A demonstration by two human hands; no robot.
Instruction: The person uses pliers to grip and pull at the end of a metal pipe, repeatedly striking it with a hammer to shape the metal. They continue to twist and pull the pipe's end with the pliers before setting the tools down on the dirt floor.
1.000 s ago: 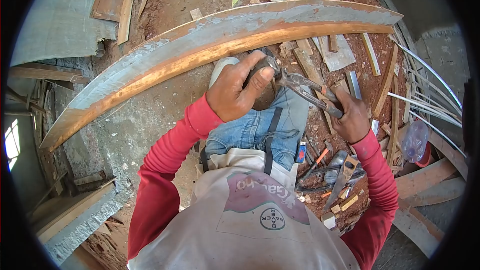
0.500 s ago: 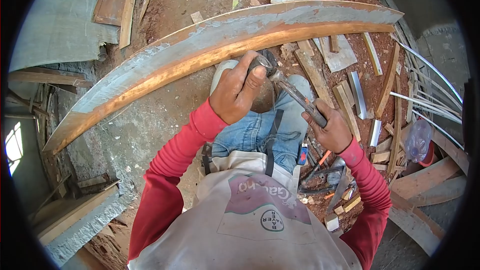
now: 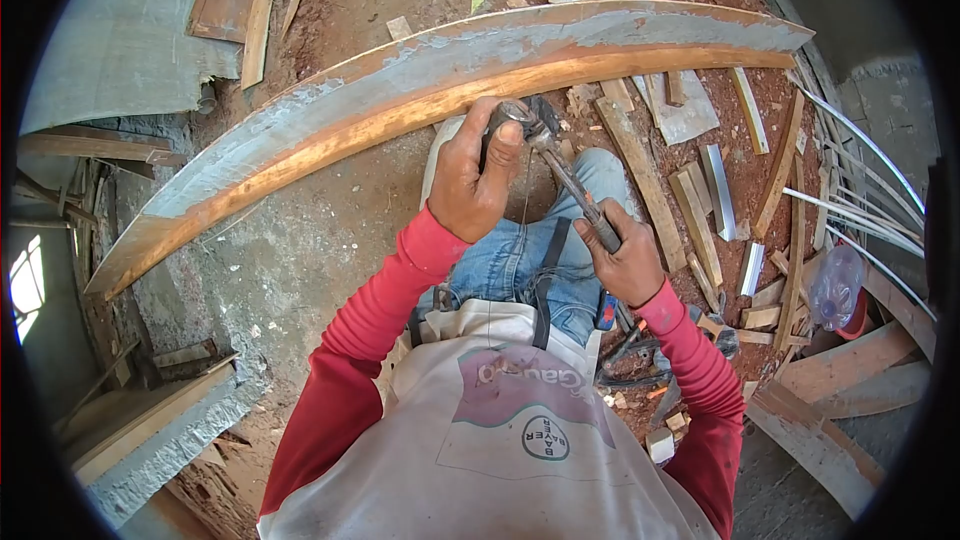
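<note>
My right hand (image 3: pixel 630 252) is closed round the lower end of a hammer's (image 3: pixel 572 178) worn, metal-looking handle. The hammer slants up and left, its head end beside my left hand (image 3: pixel 470 175). That hand is closed on a small round dark object (image 3: pixel 512 112) with a pale rim, whose exact kind I cannot make out. A thin string (image 3: pixel 526 185) hangs below it toward my lap. Just beyond both hands lies a long curved wooden form (image 3: pixel 440 80), a grey-smeared board standing along a bare wood strip.
Wood offcuts (image 3: pixel 640 155) and a metal profile piece (image 3: pixel 718 190) lie on the dirt at right, near white rods (image 3: pixel 860 205). Tools lie by my right knee (image 3: pixel 635 355). A clear plastic bottle (image 3: pixel 836 285) is farther right. Boards (image 3: pixel 160 420) stand at left.
My right hand has shifted left and slightly down with the hammer, whose handle now stands steeper. My left hand has moved slightly right with the round object, and the string below shows more clearly.
</note>
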